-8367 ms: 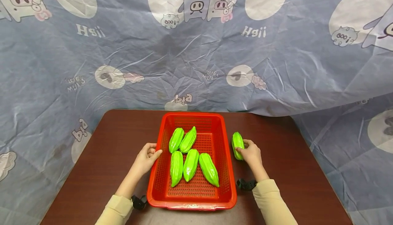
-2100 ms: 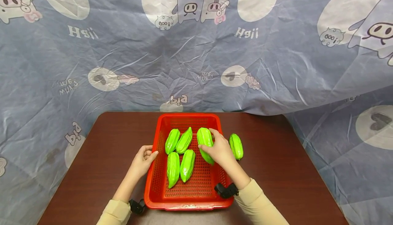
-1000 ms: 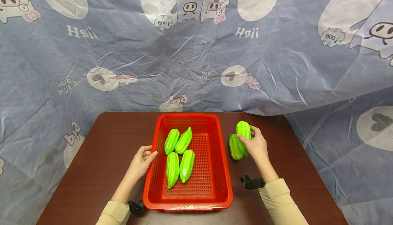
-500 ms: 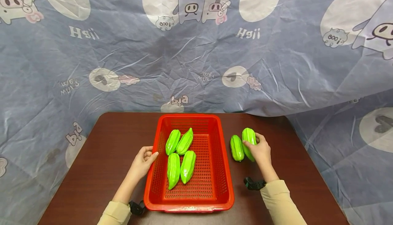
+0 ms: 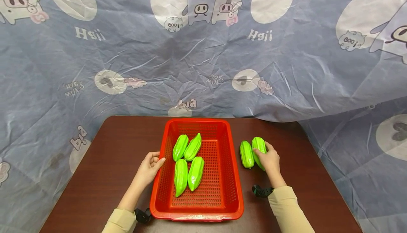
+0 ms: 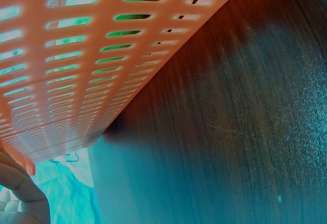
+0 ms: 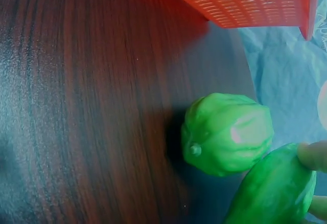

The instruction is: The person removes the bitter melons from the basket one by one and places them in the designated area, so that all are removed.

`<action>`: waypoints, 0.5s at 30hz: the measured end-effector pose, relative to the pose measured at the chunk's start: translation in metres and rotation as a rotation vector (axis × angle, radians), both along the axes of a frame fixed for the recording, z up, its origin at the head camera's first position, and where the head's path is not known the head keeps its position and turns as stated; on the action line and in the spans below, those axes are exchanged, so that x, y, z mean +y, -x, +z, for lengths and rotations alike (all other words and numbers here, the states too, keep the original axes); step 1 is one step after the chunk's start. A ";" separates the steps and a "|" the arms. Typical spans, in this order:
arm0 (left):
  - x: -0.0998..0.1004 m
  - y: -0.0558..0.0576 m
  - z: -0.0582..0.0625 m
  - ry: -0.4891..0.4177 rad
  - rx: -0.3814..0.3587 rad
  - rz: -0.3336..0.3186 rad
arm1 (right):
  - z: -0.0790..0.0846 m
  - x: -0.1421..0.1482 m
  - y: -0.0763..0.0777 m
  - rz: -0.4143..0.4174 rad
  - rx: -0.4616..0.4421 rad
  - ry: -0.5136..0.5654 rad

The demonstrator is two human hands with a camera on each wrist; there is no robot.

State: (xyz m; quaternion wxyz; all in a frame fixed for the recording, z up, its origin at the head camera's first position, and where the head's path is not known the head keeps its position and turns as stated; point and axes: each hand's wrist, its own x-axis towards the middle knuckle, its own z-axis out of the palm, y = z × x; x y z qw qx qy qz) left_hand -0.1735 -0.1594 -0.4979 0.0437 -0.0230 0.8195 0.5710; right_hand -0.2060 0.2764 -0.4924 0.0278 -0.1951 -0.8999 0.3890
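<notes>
A red perforated plastic basket sits mid-table, with several green ridged bitter gourds in its left half. My left hand grips the left rim, thumb on top and fingers curled outside; in the left wrist view, curled fingers show below the basket wall. To the right of the basket, one bitter gourd lies on the table. Close on its right, my right hand pinches a second bitter gourd between thumb and fingers. The right wrist view shows the held gourd touching or nearly touching the lying gourd.
The dark brown wooden table extends to both sides of the basket. Behind it hangs a grey-blue cloth with cartoon prints. Black wrist cameras are strapped to both wrists.
My right hand has taken a bitter gourd out of the basket, carried it right over the rim and lowered it beside the gourd on the table. My left hand keeps gripping the rim.
</notes>
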 end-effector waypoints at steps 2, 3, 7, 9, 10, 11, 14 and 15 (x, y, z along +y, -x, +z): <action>0.000 0.000 0.000 -0.004 0.002 -0.002 | -0.001 0.000 0.001 0.010 -0.020 0.000; 0.000 -0.001 0.000 -0.003 0.001 -0.004 | -0.002 0.000 0.001 0.017 -0.028 0.001; 0.000 -0.001 -0.001 -0.012 0.004 -0.002 | -0.006 0.000 0.004 0.024 -0.048 0.004; 0.000 0.000 -0.001 -0.017 0.003 0.001 | -0.008 0.000 0.005 0.026 -0.050 0.004; 0.000 0.000 0.000 -0.021 0.003 0.003 | -0.009 -0.001 0.006 0.026 -0.049 0.003; 0.000 0.000 0.000 -0.021 0.003 0.003 | -0.010 -0.001 0.007 0.029 -0.050 0.002; 0.001 -0.001 0.001 -0.018 -0.002 0.007 | -0.013 -0.002 0.008 0.039 -0.049 -0.003; 0.001 -0.001 0.000 -0.016 -0.001 0.005 | -0.014 -0.002 0.008 0.037 -0.050 0.000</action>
